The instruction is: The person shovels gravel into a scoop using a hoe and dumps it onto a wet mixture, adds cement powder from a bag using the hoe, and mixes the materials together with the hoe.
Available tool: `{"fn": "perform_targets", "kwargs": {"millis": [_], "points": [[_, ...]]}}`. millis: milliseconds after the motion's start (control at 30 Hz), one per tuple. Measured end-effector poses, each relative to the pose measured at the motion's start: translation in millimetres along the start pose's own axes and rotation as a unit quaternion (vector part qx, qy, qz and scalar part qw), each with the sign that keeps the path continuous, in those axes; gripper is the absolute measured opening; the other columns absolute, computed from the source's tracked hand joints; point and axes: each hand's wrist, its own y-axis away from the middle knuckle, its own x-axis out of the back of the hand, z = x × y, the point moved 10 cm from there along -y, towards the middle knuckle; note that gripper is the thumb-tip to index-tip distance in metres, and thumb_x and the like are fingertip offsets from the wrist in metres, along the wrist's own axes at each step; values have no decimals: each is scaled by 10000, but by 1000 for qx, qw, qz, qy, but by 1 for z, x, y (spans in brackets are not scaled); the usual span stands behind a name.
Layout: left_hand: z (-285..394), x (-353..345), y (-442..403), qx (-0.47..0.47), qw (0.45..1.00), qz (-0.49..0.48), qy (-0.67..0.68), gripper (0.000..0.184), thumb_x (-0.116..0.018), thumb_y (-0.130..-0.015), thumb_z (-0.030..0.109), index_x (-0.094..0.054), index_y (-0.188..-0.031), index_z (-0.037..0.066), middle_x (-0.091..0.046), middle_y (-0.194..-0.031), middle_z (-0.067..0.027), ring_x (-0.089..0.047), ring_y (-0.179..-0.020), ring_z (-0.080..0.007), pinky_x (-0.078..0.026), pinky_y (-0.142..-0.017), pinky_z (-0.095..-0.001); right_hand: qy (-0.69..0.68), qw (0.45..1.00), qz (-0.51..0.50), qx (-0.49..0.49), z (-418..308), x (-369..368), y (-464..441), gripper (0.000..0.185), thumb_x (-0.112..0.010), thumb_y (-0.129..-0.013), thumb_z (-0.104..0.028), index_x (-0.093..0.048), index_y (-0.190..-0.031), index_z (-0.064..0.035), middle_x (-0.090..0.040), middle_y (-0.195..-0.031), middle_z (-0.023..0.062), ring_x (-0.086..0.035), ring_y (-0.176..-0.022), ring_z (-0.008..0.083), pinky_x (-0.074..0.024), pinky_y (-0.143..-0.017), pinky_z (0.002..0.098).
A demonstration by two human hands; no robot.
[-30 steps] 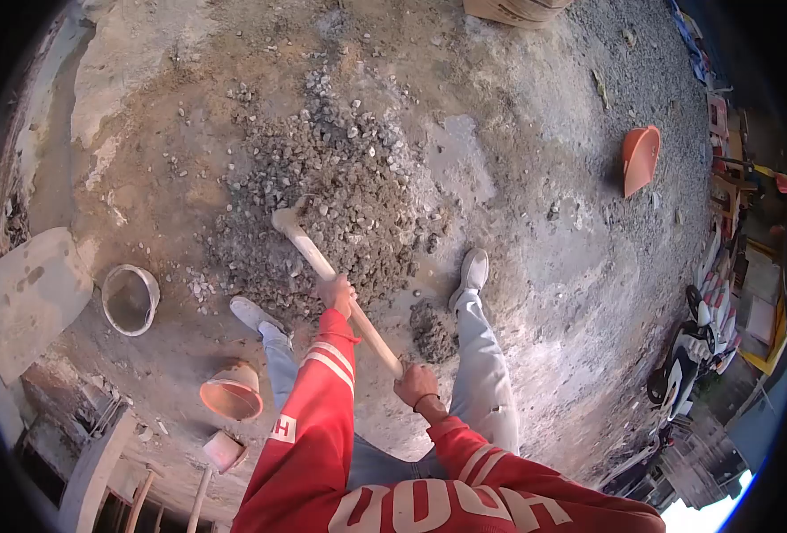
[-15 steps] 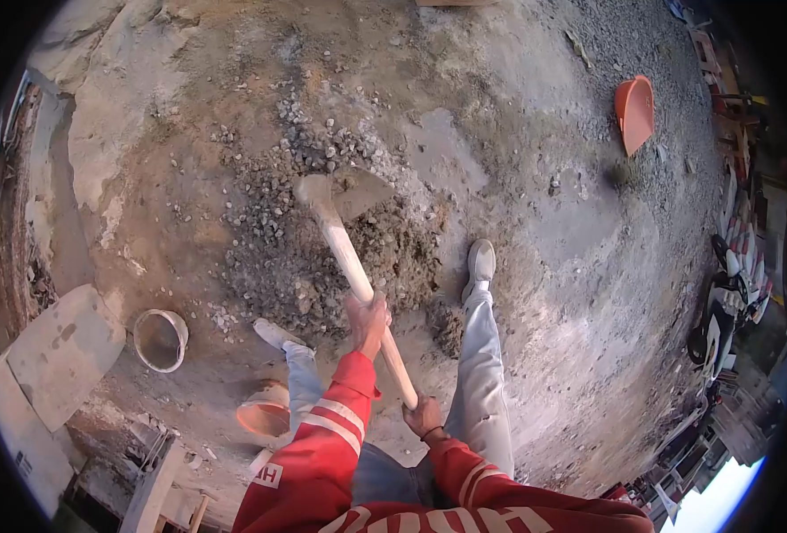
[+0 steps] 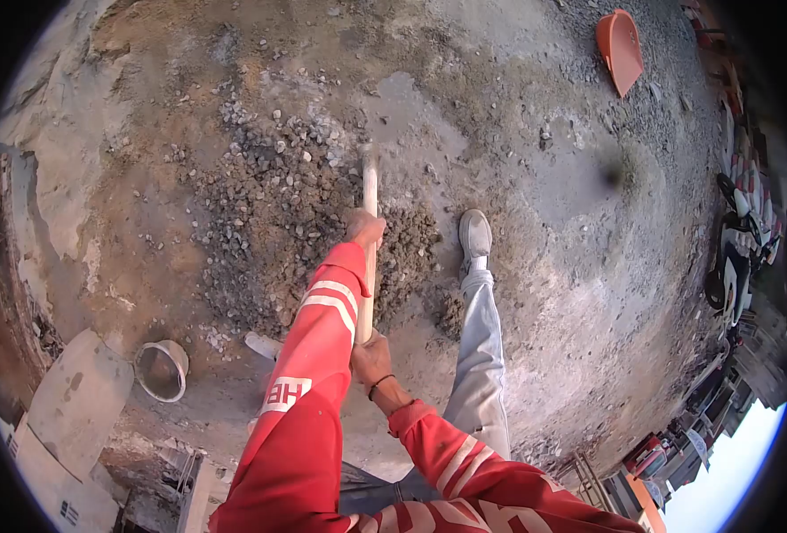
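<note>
My left hand (image 3: 367,228) is wrapped round the middle of a pale wooden hoe handle (image 3: 369,182). Lower down, near the handle's butt end, my right hand (image 3: 373,358) grips the same shaft, with a dark band at the wrist. The handle points away from me, nearly straight ahead, over a heap of wet gravel and grey mix (image 3: 291,213). At the far end the hoe's blade is foreshortened and blurred, so whether it touches the ground I cannot tell.
A whitish bucket (image 3: 162,371) stands at the left beside flat boards (image 3: 83,400). An orange scoop-shaped tub (image 3: 622,53) lies at the upper right. My right shoe (image 3: 475,234) is beside the heap. A parked motorcycle (image 3: 731,266) is at the far right.
The hoe has swung from leaning left to nearly straight ahead, and its blade no longer shows clearly. Both hands stay on the handle. The view has shifted, and my sleeve now covers the lower orange tub.
</note>
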Motion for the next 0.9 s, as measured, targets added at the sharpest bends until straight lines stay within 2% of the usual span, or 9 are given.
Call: {"fn": "perform_targets", "kwargs": {"millis": [100, 233, 333, 500, 533, 567, 600, 633, 900], "points": [[-23, 10, 40, -4, 999, 43, -29, 310, -648, -792, 196, -690, -967, -56, -713, -817, -219, -726, -818, -328, -570, -746, -417, -46, 988, -73, -124, -52, -9, 49, 110, -624, -816, -99, -594, -764, -7, -574, -604, 76, -539, -457, 166, -413, -413, 322], [-63, 7, 79, 29, 979, -93, 178, 262, -603, -812, 184, -633, -819, -77, -650, -657, -159, -680, -609, -268, -554, -558, -424, -41, 978, -103, -179, -84, -16, 137, 167, -637, -802, -69, -547, -667, -28, -534, -549, 52, -506, -407, 155, -371, -355, 312], [-88, 31, 157, 13, 945, -77, 318, 175, -609, -811, 135, -584, -755, -29, -602, -623, -119, -637, -536, -239, -519, -471, -409, 73, 970, -151, -175, -105, 23, 213, 144, -640, -783, -76, -539, -695, -20, -528, -533, 60, -524, -413, 158, -390, -374, 305], [-113, 78, 241, 75, 750, 49, 655, 151, -675, -814, 76, -529, -800, 42, -535, -676, -55, -537, -503, -174, -456, -459, -345, 412, 861, -281, 97, -113, 148, 227, 409, -681, -759, -201, -597, -1091, 22, -640, -848, 197, -656, -841, 314, -513, -749, 398], [-128, 85, 234, 65, 705, 83, 701, 158, -679, -817, 76, -523, -803, 53, -524, -678, -44, -513, -499, -160, -448, -466, -335, 458, 830, -288, 134, -89, 172, 199, 485, -677, -754, -192, -590, -1190, 1, -660, -841, 219, -674, -813, 352, -530, -742, 420], [-138, 91, 233, 73, 690, 113, 711, 167, -683, -815, 69, -517, -803, 62, -509, -671, -31, -494, -499, -152, -438, -470, -332, 460, 835, -282, 105, -85, 180, 169, 361, -680, -754, -165, -606, -1068, -5, -625, -719, 143, -660, -669, 306, -535, -659, 421], [-147, 90, 237, 85, 673, 141, 721, 176, -686, -814, 63, -510, -804, 70, -493, -664, -18, -475, -500, -143, -428, -473, -330, 574, 751, -233, 227, -91, 179, 139, 406, -667, -748, -181, -619, -1129, -48, -666, -800, 206, -677, -752, 395, -551, -699, 467], [-158, 87, 243, 98, 656, 166, 729, 188, -689, -812, 56, -504, -804, 79, -477, -657, -5, -456, -500, -135, -418, -476, -328, 604, 728, -244, 214, -67, 181, 106, 443, -648, -747, -192, -622, -1178, -93, -679, -865, 222, -653, -802, 425, -538, -698, 495], [-117, 334, 370, -191, 633, 316, 680, 200, -691, -887, 51, -497, -925, 76, -483, -689, 5, -424, -494, -102, -403, -474, -282, 468, 736, -246, 424, -73, -16, 103, 304, -662, -746, -197, -624, -1021, -75, -650, -738, 196, -644, -702, 410, -510, -638, 502]]}}
